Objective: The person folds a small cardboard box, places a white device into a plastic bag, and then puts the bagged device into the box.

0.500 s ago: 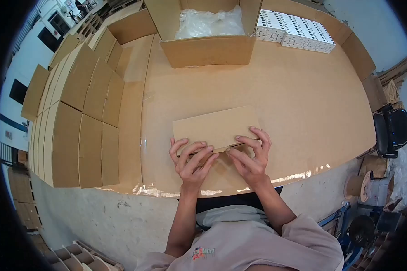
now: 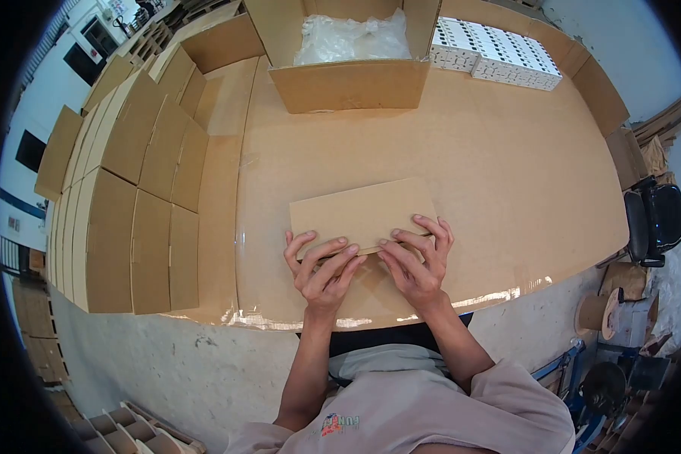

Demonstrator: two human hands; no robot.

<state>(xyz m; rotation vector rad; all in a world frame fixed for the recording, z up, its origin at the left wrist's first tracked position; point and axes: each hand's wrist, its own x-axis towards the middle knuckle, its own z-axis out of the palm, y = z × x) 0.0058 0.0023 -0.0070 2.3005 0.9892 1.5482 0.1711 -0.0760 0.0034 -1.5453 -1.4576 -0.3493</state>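
Observation:
A flat brown cardboard box lies on the cardboard-covered table in front of me, tilted a little so its right end is farther away. My left hand grips its near edge left of the middle, with fingertips on top and the thumb at the front side. My right hand holds the same edge right of the middle, fingers bent over it and thumb low at the front. The two thumbs are a short gap apart. Most of the box's front side is hidden behind my fingers.
Stacked brown boxes rise along the left side. An open carton with clear plastic wrap stands at the far middle. White patterned boxes sit at the far right, inside a cardboard rim.
My right hand's fingers have pressed in on the near edge, and the dark slit beside them has closed. The box and my left hand have barely moved.

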